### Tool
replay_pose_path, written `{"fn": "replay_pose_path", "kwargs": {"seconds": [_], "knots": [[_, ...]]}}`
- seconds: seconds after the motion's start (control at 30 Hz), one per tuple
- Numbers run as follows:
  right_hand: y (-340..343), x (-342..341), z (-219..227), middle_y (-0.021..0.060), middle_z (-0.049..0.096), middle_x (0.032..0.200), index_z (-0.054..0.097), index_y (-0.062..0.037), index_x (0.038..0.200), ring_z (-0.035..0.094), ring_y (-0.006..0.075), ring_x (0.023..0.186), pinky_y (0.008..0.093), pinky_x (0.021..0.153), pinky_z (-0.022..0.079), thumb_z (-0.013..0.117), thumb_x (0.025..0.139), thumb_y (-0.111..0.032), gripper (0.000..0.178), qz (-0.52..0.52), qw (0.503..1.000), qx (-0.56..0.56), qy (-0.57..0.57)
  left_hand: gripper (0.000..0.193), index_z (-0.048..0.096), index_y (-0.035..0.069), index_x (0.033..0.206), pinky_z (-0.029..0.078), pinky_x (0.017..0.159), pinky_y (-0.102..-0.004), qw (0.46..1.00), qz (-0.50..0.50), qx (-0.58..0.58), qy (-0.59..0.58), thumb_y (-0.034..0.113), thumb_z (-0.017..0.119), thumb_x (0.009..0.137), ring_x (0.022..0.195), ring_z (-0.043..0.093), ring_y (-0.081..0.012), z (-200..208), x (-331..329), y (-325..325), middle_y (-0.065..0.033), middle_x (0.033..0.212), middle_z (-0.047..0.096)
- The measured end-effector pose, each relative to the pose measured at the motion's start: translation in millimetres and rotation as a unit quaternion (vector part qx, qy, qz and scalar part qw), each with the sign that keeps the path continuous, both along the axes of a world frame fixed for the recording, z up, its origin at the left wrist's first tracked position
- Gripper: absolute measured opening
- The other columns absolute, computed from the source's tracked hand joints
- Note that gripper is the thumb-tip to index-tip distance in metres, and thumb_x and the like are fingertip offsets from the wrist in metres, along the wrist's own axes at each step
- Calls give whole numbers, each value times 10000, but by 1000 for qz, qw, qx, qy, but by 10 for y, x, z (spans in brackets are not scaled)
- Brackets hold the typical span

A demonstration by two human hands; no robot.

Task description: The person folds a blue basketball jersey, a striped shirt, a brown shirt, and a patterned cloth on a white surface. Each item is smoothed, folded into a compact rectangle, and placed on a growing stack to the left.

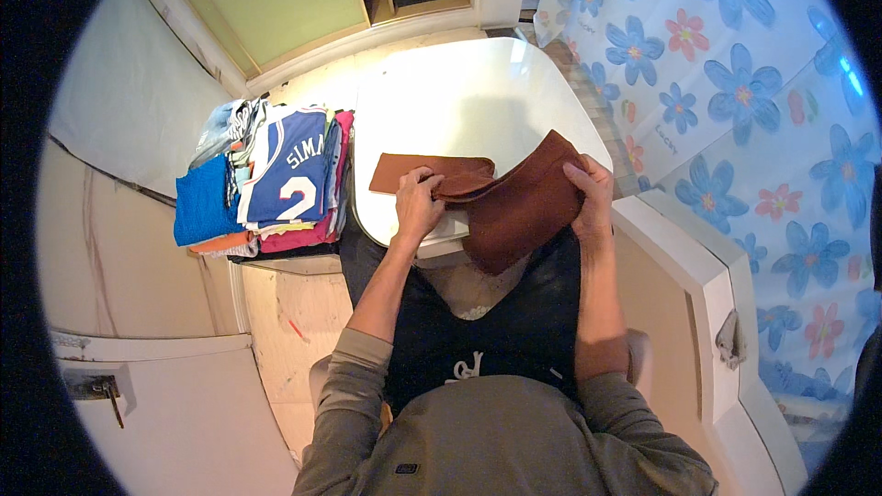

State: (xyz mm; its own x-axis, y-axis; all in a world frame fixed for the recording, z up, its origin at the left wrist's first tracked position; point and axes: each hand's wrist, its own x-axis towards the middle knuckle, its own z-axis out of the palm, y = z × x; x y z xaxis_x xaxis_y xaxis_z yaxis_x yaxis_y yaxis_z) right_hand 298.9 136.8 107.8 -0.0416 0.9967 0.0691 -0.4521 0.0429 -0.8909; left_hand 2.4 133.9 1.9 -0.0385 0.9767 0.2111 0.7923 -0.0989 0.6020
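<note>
A reddish-brown folded cloth (514, 216) is stretched between my two hands over the near edge of the white table (413, 96). Its left flap rests flat on the tabletop, while the right part is lifted and tilted, hanging past the edge above my lap. My left hand (419, 205) is closed on the cloth near its middle fold, fingers pinched together. At the right edge, my right hand (593, 191) grips it with the thumb on top; the fingers behind are hidden. Whether the cloth is a garment I cannot tell.
Left of the table stands a stack of folded clothes (280, 211), with a blue jersey facing me. A flowered curtain (726, 83) hangs at the right, beside a white panel edge (707, 276). A shelf unit (427, 7) is at the back, and a white door (175, 404) at lower left.
</note>
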Motion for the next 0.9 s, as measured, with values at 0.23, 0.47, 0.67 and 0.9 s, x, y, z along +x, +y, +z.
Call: {"fn": "replay_pose_path", "kwargs": {"seconds": [0.23, 0.47, 0.67, 0.9], "knots": [[49, 178, 24, 70, 728, 932, 708, 19, 976, 665, 138, 792, 287, 746, 528, 733, 897, -60, 114, -132, 991, 12, 20, 408, 743, -41, 1138, 472, 1052, -341, 916, -36, 72, -392, -33, 540, 784, 1153, 638, -248, 341, 135, -7, -137, 1216, 709], [244, 303, 189, 65, 721, 964, 718, 19, 999, 656, 144, 814, 285, 766, 519, 760, 906, -80, 142, -265, 961, 84, -8, 97, 689, -33, 910, 497, 640, -240, 808, 0, 78, -584, -25, 594, 895, 701, 628, -108, 1481, -82, -120, -64, 855, 718], [264, 401, 350, 14, 658, 852, 719, -7, 937, 562, 108, 767, 261, 721, 457, 769, 925, -160, 162, -372, 906, 151, -133, 176, 724, -36, 968, 524, 673, -292, 969, 43, 207, -131, -35, 664, 802, 712, 652, -131, 2192, -314, -459, -92, 768, 715], [72, 320, 630, 56, 684, 921, 699, 23, 996, 599, 144, 827, 298, 783, 490, 754, 939, -190, 228, -406, 892, 114, -161, 327, 715, -70, 1130, 553, 797, -287, 963, 12, 135, -233, -81, 712, 803, 868, 696, -152, 2435, -441, -866, -120, 968, 767]]}}
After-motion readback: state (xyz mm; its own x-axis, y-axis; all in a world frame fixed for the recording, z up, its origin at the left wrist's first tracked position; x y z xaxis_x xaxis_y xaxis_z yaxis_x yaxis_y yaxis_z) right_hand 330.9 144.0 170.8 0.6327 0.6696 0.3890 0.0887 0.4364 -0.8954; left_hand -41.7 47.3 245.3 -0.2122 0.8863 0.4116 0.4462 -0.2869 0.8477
